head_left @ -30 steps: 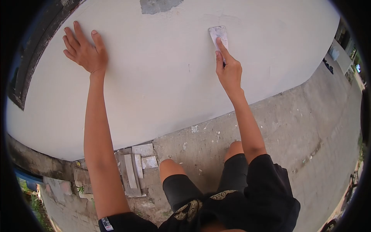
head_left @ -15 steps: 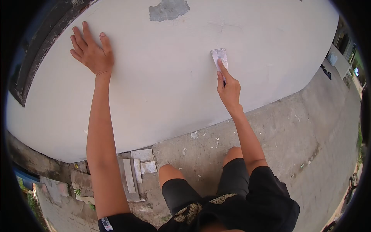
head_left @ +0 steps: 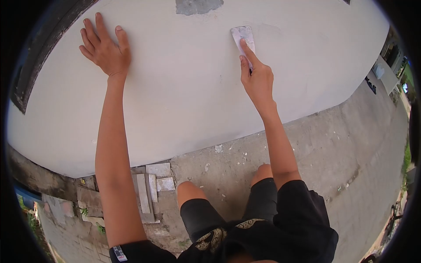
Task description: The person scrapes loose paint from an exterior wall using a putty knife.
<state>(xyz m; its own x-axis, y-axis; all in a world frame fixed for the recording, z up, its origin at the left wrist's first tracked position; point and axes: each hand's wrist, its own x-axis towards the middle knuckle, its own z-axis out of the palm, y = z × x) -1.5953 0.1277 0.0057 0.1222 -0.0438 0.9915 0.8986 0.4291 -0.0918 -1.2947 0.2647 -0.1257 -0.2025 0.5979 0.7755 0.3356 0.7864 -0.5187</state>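
My left hand (head_left: 106, 50) lies against the white wall (head_left: 175, 87) with its fingers spread, near the dark frame at the upper left. In my right hand (head_left: 258, 76) is a putty knife (head_left: 244, 37), its whitish, smeared blade pointing up along the wall and my index finger laid on it. The handle is mostly hidden in my fist. A grey bare patch (head_left: 198, 6) shows in the wall at the top, left of the blade, and faint cracks run to the blade's right.
A dark weathered frame (head_left: 52, 48) borders the wall at the left. Tiles and boards (head_left: 147, 197) lie at the wall's foot beside my left forearm. My knees are over the concrete floor (head_left: 315, 153). Dark sandals (head_left: 371, 85) lie far right.
The putty knife in my right hand went down the wall, then back up and slightly left. My left hand stays on the wall, while the view shifts a little.
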